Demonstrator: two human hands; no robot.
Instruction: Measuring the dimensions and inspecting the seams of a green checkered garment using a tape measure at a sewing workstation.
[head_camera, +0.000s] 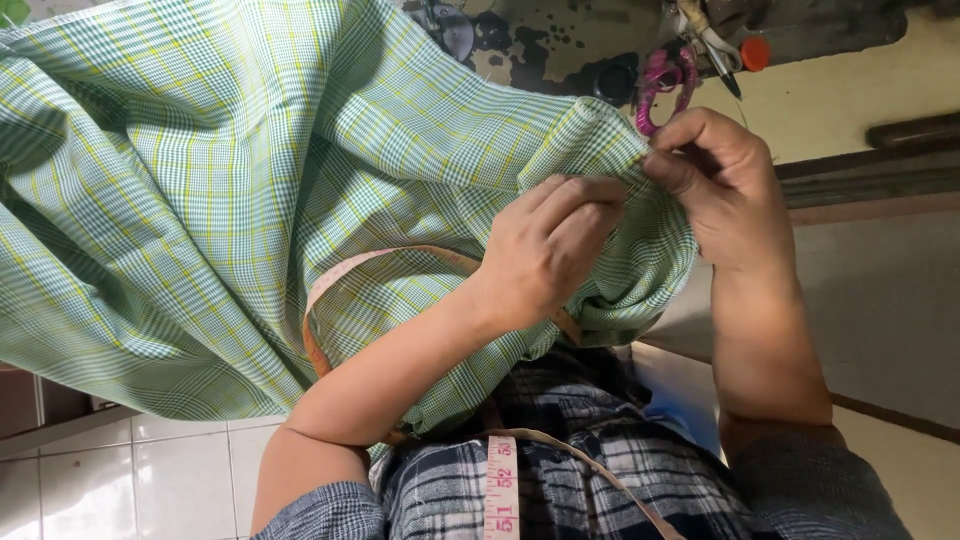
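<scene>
A large piece of green, white and yellow checked cloth spreads over the left and middle of the view. My left hand grips a fold of the cloth near its right edge, knuckles toward me. My right hand pinches the same edge of cloth between thumb and fingers, right beside the left hand. A pink tape measure hangs round my neck over a dark plaid shirt and loops under the cloth.
Pink-handled scissors lie on a worn dark surface beyond my hands, next to an orange round cap. A cream table top runs to the right. White floor tiles show at the lower left.
</scene>
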